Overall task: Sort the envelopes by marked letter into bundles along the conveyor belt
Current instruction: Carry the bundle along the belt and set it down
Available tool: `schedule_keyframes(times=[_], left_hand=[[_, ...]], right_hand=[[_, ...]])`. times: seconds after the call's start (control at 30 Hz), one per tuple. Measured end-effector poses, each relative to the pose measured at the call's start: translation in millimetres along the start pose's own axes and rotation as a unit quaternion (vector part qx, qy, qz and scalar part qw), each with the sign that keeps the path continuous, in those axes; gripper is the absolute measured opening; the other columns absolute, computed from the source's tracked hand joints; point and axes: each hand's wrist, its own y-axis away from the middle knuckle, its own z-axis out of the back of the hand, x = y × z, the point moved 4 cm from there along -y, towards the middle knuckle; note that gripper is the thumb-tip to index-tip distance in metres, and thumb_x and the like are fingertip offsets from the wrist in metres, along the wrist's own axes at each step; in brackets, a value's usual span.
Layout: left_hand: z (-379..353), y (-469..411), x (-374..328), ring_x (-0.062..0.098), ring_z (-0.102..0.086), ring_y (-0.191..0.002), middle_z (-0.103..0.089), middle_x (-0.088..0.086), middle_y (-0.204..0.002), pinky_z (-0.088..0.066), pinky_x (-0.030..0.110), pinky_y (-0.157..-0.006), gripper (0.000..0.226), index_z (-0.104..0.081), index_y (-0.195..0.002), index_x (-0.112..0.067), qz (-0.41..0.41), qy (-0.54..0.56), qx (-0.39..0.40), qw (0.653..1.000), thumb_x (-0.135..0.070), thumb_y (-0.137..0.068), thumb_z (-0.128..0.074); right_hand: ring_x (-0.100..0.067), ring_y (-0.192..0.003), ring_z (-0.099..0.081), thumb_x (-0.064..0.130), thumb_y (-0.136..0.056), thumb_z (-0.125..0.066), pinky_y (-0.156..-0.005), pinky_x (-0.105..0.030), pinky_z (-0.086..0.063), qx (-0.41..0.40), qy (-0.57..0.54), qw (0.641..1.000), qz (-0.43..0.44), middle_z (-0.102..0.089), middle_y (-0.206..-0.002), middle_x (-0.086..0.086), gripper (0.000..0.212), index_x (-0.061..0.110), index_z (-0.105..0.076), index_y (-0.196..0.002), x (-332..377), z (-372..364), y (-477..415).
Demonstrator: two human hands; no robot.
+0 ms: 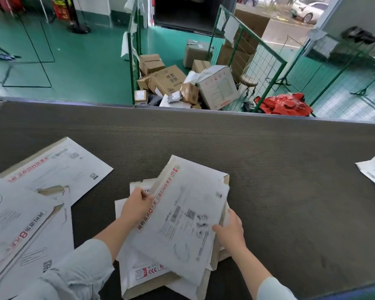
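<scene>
Left hand and right hand forward, fingers curled in grip.

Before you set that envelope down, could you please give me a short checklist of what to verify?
1. Left hand grips the top envelope: ok.
2. Right hand grips it too: ok.
3. Marked letter readable: cannot tell, print is blurred.
4. Bare conveyor belt right of the middle pile: ok.
5. That pile squared up: not ok, envelopes lie crooked.
</scene>
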Motion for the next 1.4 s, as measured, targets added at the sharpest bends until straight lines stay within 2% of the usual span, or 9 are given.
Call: schedule_keyframes(times=[0.17, 0.33, 0.5, 0.6, 0.73, 0.9, 1.13, 1.23, 1.4], left_hand=[[-11.9, -4.3, -10.9, 0.019, -0.06, -0.079, -0.062, 0.0, -0.088, -0.048, 0.032, -0.07, 0.009, -0.052, -0.085, -0.018, -0.012, -0.09, -0.009, 0.996, -0.023, -0.09, -0.057], [-23.4, 0.5, -20.2, 0.014, -0.061, -0.08, -0.061, -0.004, -0.096, -0.043, 0.028, -0.061, 0.029, -0.045, -0.107, -0.017, 0.063, 0.035, 0.053, 0.996, -0.02, -0.086, -0.064], [-36.3, 7.7, -17.4, 0.023, -0.068, -0.092, -0.071, 0.006, -0.106, -0.055, 0.038, -0.088, 0.02, -0.063, -0.11, -0.012, 0.101, 0.155, 0.14, 0.973, -0.015, -0.09, -0.06], [-40.6, 12.7, -18.0, 0.023, -0.064, -0.101, -0.065, 0.001, -0.11, -0.051, 0.035, -0.092, 0.022, -0.057, -0.115, -0.015, 0.067, 0.11, 0.147, 0.981, -0.014, -0.092, -0.058], [-29.3, 1.0, -16.5, 0.021, -0.058, -0.107, -0.062, -0.003, -0.117, -0.047, 0.034, -0.096, 0.028, -0.056, -0.118, -0.018, 0.016, -0.088, 0.148, 0.985, -0.027, -0.092, -0.052], [-12.2, -17.8, -28.3, 0.027, -0.033, -0.128, -0.037, 0.005, -0.134, -0.037, 0.043, -0.104, 0.039, -0.049, -0.126, -0.02, -0.022, -0.346, 0.161, 0.924, -0.039, -0.093, -0.048], [-6.5, -26.1, -33.9, 0.025, -0.047, -0.119, -0.052, 0.005, -0.129, -0.042, 0.043, -0.103, 0.036, -0.05, -0.128, -0.02, -0.079, -0.393, 0.254, 0.88, -0.033, -0.095, -0.048], [-14.3, -17.1, -31.2, 0.021, -0.058, -0.112, -0.062, 0.0, -0.121, -0.048, 0.04, -0.098, 0.032, -0.053, -0.127, -0.024, -0.072, -0.373, 0.324, 0.866, -0.031, -0.095, -0.05], [-25.0, -4.2, -32.0, 0.021, -0.05, -0.104, -0.055, 0.004, -0.113, -0.042, 0.038, -0.091, 0.033, -0.055, -0.122, -0.021, -0.169, -0.484, 0.259, 0.819, -0.039, -0.095, -0.05]], right_hand=[[-0.021, -0.106, -0.059, 0.022, -0.072, -0.072, -0.092, -0.046, -0.052, 0.021, -0.105, 0.992, -0.066, -0.062, -0.115, 0.002, 0.052, 0.03, -0.044, -0.115, -11.1, -2.3, -15.1], [-0.02, -0.087, -0.064, 0.011, -0.08, -0.068, -0.08, -0.04, -0.053, 0.009, -0.214, 0.968, -0.131, -0.067, -0.105, -0.006, 0.042, 0.008, -0.049, -0.117, -6.6, -3.9, -25.7], [-0.016, -0.066, -0.052, 0.012, -0.081, -0.069, -0.053, -0.029, -0.044, 0.003, -0.206, 0.967, -0.152, -0.061, -0.094, -0.009, 0.036, 0.003, -0.051, -0.111, -7.1, -4.9, -32.1], [-0.023, -0.083, -0.064, 0.017, -0.074, -0.071, -0.072, -0.039, -0.057, 0.0, -0.208, 0.966, -0.152, -0.064, -0.1, -0.011, 0.05, 0.002, -0.05, -0.116, -11.4, -5.5, -31.3], [-0.03, -0.112, -0.056, 0.018, -0.083, -0.069, -0.089, -0.045, -0.05, -0.005, -0.184, 0.97, -0.159, -0.058, -0.118, -0.009, 0.072, 0.01, -0.035, -0.146, -18.8, -3.5, -28.6], [-0.028, -0.117, -0.046, 0.022, -0.082, -0.068, -0.091, -0.043, -0.044, -0.046, -0.13, 0.984, -0.113, -0.054, -0.125, -0.007, 0.059, 0.015, -0.043, -0.136, -12.7, -3.4, -22.6], [-0.024, -0.113, -0.046, 0.03, -0.068, -0.067, -0.096, -0.049, -0.046, -0.076, -0.062, 0.992, -0.079, -0.05, -0.117, 0.0, 0.045, 0.022, -0.05, -0.109, -11.4, -3.7, -24.5], [-0.028, -0.121, -0.045, 0.035, -0.067, -0.066, -0.102, -0.053, -0.043, -0.064, -0.052, 0.992, -0.09, -0.048, -0.133, -0.006, 0.069, 0.02, -0.047, -0.132, -15.2, -6.5, -25.0], [-0.031, -0.136, -0.032, 0.027, -0.077, -0.07, -0.109, -0.054, -0.036, -0.102, -0.071, 0.987, -0.105, -0.026, -0.153, -0.006, 0.084, 0.015, -0.029, -0.149, -14.9, -6.1, -23.3]])
